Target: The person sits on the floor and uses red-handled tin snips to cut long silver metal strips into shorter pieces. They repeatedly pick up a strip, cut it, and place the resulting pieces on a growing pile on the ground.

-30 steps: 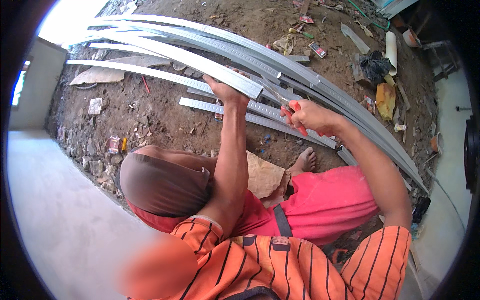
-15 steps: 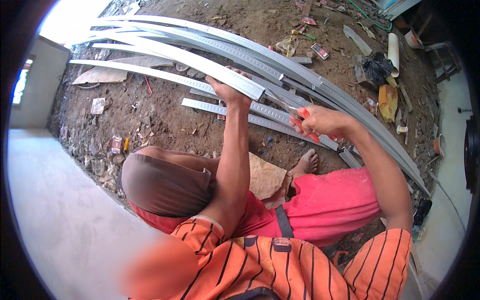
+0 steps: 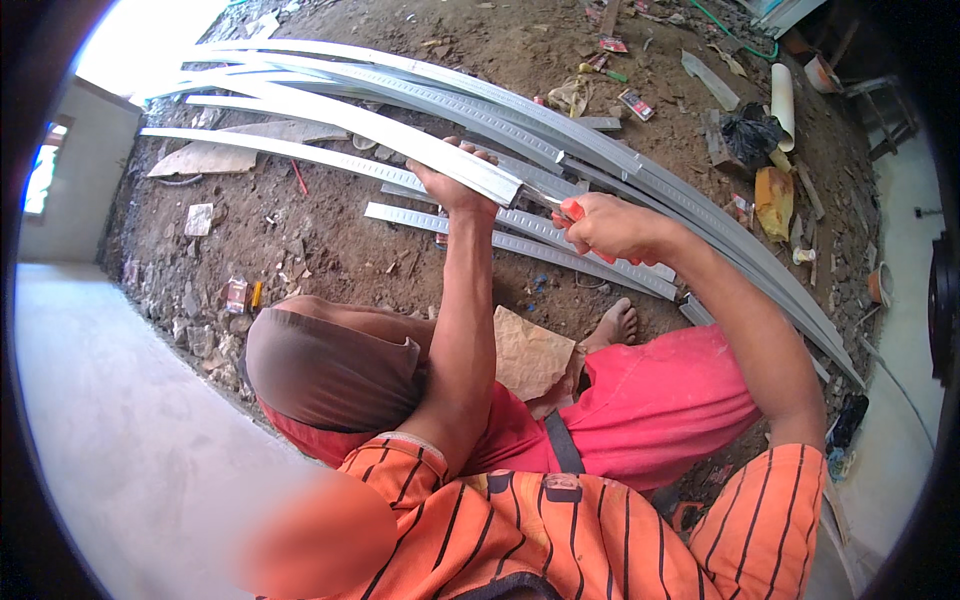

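Observation:
My left hand [image 3: 452,184] is closed around a long silvery metal channel [image 3: 400,143] near its end, with the fingers wrapped over the far edge. Red-handled tin snips [image 3: 572,209] are gripped in my right hand [image 3: 628,230], their handles squeezed close together. The snips' blades are at the channel's open end; whether they bite into the metal is too small to tell. Below the held piece, a shorter perforated metal strip [image 3: 400,214] lies on the dirt.
Several long metal profiles [image 3: 480,105] lie on the soil beyond my hands. My bare foot [image 3: 617,322] is close to the nearer strips. At the right are a black plastic bag [image 3: 750,136], a yellow sack [image 3: 774,204] and a white pipe [image 3: 783,106]. A concrete wall edge [image 3: 130,400] runs along the left.
My right hand has shifted left with the tin snips, and their handles have come closer together. The channel's end and my left hand have moved slightly left.

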### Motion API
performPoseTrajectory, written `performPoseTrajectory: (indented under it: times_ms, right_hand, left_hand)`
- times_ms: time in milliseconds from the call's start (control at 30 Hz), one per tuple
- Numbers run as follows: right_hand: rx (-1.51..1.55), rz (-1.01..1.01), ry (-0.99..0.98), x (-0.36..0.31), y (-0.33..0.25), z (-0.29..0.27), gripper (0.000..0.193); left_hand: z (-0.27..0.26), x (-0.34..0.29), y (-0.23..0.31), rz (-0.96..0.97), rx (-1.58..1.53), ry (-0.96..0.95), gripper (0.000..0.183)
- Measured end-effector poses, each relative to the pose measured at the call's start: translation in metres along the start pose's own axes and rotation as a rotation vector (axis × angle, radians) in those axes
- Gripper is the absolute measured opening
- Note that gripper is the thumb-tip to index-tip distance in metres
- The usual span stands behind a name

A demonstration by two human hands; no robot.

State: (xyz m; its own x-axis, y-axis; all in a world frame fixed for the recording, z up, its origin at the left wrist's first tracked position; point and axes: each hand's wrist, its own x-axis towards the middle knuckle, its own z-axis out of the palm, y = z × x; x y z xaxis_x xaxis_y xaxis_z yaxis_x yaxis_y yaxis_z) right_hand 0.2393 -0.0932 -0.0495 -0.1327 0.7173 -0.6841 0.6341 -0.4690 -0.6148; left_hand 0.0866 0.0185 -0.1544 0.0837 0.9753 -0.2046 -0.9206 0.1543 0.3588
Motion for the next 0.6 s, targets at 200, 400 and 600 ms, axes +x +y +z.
performPoseTrajectory:
  times_ms: [200, 400, 600]
  right_hand:
    - [-0.128, -0.057, 0.097, -0.003, -0.007, 0.001, 0.025]
    - [0.005, -0.007, 0.053, -0.005, -0.007, 0.004, 0.016]
    - [0.345, -0.011, -0.001, -0.004, -0.005, 0.023, 0.017]
  left_hand:
    - [-0.002, 0.006, -0.001, 0.008, -0.014, 0.005, 0.067]
    - [0.0, 0.001, -0.002, -0.017, -0.039, 0.023, 0.065]
    - [-0.004, -0.003, -0.001, 0.011, 0.0, 0.058, 0.065]
